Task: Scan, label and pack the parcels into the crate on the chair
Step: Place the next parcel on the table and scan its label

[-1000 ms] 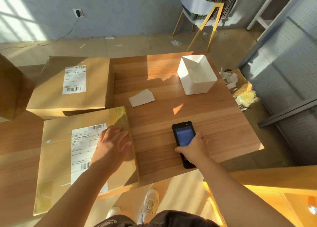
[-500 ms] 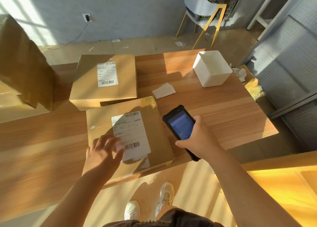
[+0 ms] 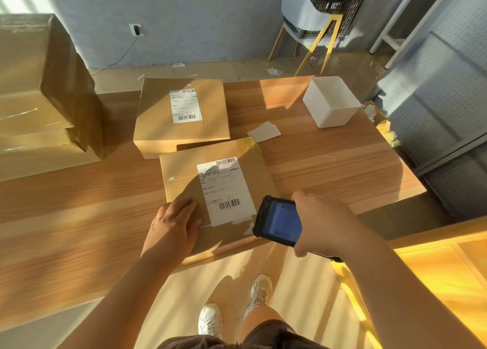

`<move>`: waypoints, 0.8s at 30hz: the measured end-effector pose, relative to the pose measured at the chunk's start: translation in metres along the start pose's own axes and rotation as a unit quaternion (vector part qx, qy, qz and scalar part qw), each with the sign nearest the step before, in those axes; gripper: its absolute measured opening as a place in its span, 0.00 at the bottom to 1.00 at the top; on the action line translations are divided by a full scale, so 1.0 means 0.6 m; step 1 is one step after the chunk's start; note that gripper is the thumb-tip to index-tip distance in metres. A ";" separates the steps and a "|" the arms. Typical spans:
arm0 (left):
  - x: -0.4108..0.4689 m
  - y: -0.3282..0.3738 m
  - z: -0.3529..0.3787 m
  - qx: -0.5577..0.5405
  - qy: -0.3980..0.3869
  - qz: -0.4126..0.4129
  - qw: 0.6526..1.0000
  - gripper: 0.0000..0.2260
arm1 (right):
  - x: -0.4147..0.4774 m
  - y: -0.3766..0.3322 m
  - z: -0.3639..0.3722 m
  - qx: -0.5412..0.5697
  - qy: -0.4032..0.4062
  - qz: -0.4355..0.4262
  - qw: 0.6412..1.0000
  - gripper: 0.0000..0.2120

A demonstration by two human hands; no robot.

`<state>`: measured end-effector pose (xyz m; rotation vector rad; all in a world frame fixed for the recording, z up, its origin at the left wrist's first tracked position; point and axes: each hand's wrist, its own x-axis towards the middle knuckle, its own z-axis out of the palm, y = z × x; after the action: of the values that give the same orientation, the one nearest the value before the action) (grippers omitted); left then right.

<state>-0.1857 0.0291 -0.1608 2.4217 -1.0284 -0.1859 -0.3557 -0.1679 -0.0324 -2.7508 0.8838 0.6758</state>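
Observation:
A flat cardboard parcel (image 3: 181,174) with a white barcode label (image 3: 226,190) lies at the wooden table's (image 3: 329,169) near edge. My left hand (image 3: 172,226) rests flat on its near left corner, fingers straight. My right hand (image 3: 324,227) grips a black handheld scanner (image 3: 279,221), screen lit, held just over the parcel's near right corner beside the label. A second labelled parcel (image 3: 208,116) lies behind it. The black crate (image 3: 334,4) stands on a yellow-legged chair (image 3: 311,32) by the far wall.
A stack of big cardboard boxes (image 3: 39,93) fills the table's left end. An open white box (image 3: 330,102) stands at the far right corner, with a paper scrap (image 3: 263,132) near it. Scraps litter the floor; grey pegboard panels (image 3: 442,98) stand to the right.
My right hand lifted the scanner off the table and brought it left over the parcel's label. My left hand slid to the parcel's near corner. The view shifted left.

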 end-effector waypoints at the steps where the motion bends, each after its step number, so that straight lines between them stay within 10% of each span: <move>1: -0.001 0.000 0.000 -0.003 -0.001 -0.002 1.000 0.17 | -0.003 -0.002 -0.001 -0.002 0.001 0.001 1.000 0.29; 24: 0.095 0.060 0.006 0.053 -0.090 -0.027 0.994 0.17 | 0.096 0.130 0.090 0.244 0.089 0.229 0.938 0.33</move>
<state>-0.1695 -0.0337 -0.1423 2.5682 -1.0750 -0.3828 -0.3797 -0.2443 -0.1095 -2.1949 1.5215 0.2157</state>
